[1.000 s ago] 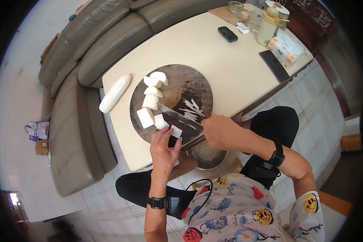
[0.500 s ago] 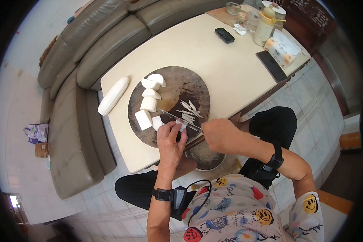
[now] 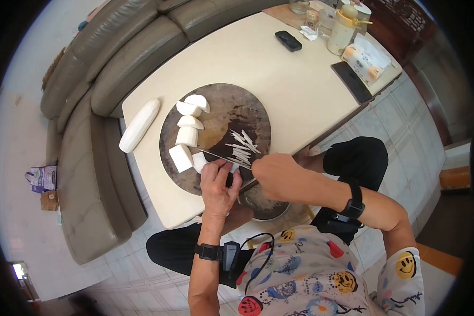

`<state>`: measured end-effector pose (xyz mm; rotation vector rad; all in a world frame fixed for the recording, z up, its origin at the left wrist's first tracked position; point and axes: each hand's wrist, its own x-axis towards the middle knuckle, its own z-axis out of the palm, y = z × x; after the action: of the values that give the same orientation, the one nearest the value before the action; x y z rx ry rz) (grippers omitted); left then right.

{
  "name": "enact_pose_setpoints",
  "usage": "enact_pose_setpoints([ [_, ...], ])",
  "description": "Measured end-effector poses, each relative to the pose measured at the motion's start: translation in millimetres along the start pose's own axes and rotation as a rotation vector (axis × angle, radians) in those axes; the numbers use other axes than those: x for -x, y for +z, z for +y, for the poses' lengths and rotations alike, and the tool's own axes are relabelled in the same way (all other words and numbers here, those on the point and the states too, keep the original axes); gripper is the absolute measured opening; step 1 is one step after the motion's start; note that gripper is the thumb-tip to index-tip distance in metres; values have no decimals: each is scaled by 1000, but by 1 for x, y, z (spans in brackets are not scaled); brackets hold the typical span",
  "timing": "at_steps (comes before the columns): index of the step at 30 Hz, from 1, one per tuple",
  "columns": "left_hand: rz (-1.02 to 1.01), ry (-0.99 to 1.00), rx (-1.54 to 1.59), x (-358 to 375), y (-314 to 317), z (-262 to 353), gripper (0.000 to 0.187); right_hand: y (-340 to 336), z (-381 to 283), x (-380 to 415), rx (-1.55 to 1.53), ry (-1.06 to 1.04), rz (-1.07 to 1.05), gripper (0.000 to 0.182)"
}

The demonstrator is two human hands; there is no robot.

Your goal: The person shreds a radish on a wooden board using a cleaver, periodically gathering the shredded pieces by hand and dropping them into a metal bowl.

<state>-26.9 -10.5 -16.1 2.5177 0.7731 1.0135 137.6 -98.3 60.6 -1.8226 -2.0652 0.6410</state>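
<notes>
A round dark chopping board [image 3: 216, 100] lies on the cream table. My right hand [image 3: 274, 176] is closed round the handle of a knife [image 3: 224, 157], whose blade points left across the board's lower part. Just below the blade, my left hand [image 3: 219, 184] presses a white piece [image 3: 234, 167], mostly covered by its fingers. Thin strips [image 3: 242, 147] are piled right of the blade. White chunks [image 3: 187, 136] stand in a curved row on the board's left side. A long peeled white radish [image 3: 140, 125] rests on the table left of the board.
A bowl [image 3: 268, 206] sits below the table edge, partly hidden by my right hand. Toward the far right are a black object [image 3: 288, 40], a phone [image 3: 351, 82], a tissue pack [image 3: 364, 60] and a yellow-topped bottle [image 3: 342, 31]. A grey sofa [image 3: 92, 179] borders the table.
The whole view has shifted slightly, moving table and board a little left in the picture. The knife blade lies a little flatter and nearer the strips. Both hands keep their grip.
</notes>
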Motion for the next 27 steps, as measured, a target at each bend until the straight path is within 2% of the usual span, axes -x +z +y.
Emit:
enact_pose_setpoints([
  [3,17,5,-2,1,0,-1,25,5,-1,-8,-17,58,12,9],
  [5,35,4,10,2,1,-1,25,12,3,-8,-36,49,120,9],
  [12,41,-1,-8,3,3,-1,24,4,-5,8,-11,83,67,8],
  [17,26,-14,-5,3,1,-2,22,3,-10,4,39,83,-65,10],
  [23,15,-7,-27,3,-1,-1,21,11,-10,-16,-25,-19,80,14],
  [27,71,11,9,3,2,-1,21,4,-7,-9,-38,-10,51,13],
])
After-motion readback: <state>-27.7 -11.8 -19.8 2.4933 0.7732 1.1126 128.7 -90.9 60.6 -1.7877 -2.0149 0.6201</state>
